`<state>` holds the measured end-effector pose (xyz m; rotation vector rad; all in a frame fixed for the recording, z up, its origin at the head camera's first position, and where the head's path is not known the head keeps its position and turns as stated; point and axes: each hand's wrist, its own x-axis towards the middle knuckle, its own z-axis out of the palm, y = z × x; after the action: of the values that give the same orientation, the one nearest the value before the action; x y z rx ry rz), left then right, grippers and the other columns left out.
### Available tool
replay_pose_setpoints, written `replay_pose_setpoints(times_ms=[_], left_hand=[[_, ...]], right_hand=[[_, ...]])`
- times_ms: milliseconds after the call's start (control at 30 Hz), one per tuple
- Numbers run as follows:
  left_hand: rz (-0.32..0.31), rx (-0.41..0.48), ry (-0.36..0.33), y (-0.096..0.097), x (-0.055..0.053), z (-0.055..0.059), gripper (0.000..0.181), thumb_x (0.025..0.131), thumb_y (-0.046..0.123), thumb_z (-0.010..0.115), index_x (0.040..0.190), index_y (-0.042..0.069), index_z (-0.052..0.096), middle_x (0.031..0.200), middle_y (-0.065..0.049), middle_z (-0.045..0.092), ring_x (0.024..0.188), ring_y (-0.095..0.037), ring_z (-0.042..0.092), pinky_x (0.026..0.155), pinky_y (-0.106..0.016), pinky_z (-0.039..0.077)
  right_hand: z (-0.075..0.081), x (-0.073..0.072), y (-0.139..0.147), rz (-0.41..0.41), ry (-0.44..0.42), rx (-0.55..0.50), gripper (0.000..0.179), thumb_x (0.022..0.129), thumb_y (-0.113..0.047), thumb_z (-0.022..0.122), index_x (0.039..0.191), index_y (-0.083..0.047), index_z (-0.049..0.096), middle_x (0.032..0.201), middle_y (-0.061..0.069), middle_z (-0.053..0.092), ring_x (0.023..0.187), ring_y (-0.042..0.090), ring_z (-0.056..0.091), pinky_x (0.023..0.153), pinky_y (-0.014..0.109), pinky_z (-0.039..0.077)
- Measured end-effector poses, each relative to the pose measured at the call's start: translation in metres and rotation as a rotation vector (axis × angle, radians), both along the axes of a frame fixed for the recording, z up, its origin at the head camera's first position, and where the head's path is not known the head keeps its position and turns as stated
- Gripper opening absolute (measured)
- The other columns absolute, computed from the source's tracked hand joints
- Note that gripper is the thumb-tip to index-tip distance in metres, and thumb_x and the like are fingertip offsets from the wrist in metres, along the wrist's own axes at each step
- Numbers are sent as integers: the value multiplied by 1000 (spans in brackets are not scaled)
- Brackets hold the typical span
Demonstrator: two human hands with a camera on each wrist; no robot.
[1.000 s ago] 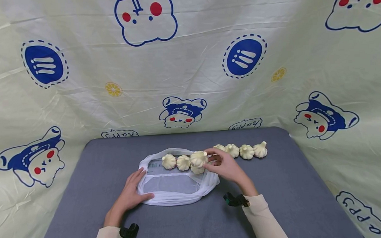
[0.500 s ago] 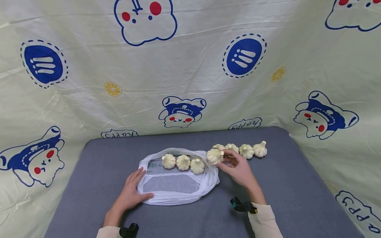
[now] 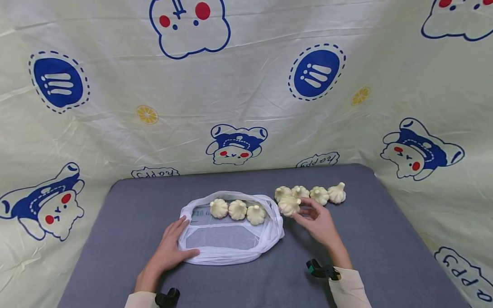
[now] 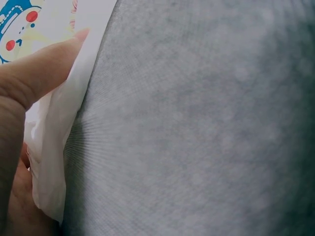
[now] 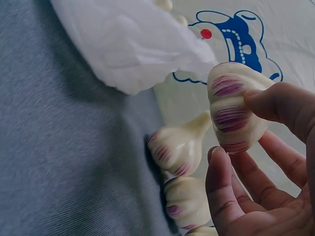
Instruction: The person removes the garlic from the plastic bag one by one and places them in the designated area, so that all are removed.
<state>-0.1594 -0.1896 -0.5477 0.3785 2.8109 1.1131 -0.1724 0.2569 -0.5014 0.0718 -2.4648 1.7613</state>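
Observation:
A white plastic bag (image 3: 270, 239) stands with its mouth spread wide, and three garlic bulbs (image 3: 237, 210) lie in a row inside its far half. At the bag's left side my left hand (image 3: 168, 249) holds the rim; in the left wrist view the thumb (image 4: 47, 69) lies over the white plastic (image 4: 51, 157). Just right of the bag, my right hand (image 3: 320, 224) pinches a garlic bulb (image 3: 288, 206) between thumb and fingers. The right wrist view shows purple streaks on this held bulb (image 5: 236, 110). Its stem points toward my hand in the head view.
Several more garlic bulbs (image 3: 319, 196) form a row on the grey cloth-covered table (image 3: 243, 290), right of the bag and behind my right hand. A printed pale sheet (image 3: 244, 90) hangs behind the table's far edge.
My right hand has carried the garlic bulb rightward, from above the bag's right end to beside it, near the row. My left hand and the bag have stayed put.

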Motion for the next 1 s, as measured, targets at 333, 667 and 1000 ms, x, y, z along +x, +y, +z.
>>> replay_pose_setpoints(times_ms=[333,667,1000], left_hand=[[-2,-3,4,0,-1,-1,102,77,41,89,156,-2,40,166,-21,31,151,-48,23,119,-69,25],[0,7,7,0,-1,-3,101,77,40,89,155,-2,40,165,-22,32,150,-48,23,117,-71,26],[1,5,-13,0,-2,-3,102,78,41,88,156,-1,39,167,-20,30,151,-48,22,118,-70,25]], right_hand=[[-15,-3,5,-17,-84,37,48,91,-13,79,134,-5,62,133,21,63,101,7,67,76,23,55],[-33,-9,7,-23,-93,50,48,92,-9,78,136,0,60,135,26,60,113,32,67,77,20,56],[-38,-9,6,-38,-90,95,48,93,-14,77,136,-2,60,136,25,60,114,36,66,79,18,54]])
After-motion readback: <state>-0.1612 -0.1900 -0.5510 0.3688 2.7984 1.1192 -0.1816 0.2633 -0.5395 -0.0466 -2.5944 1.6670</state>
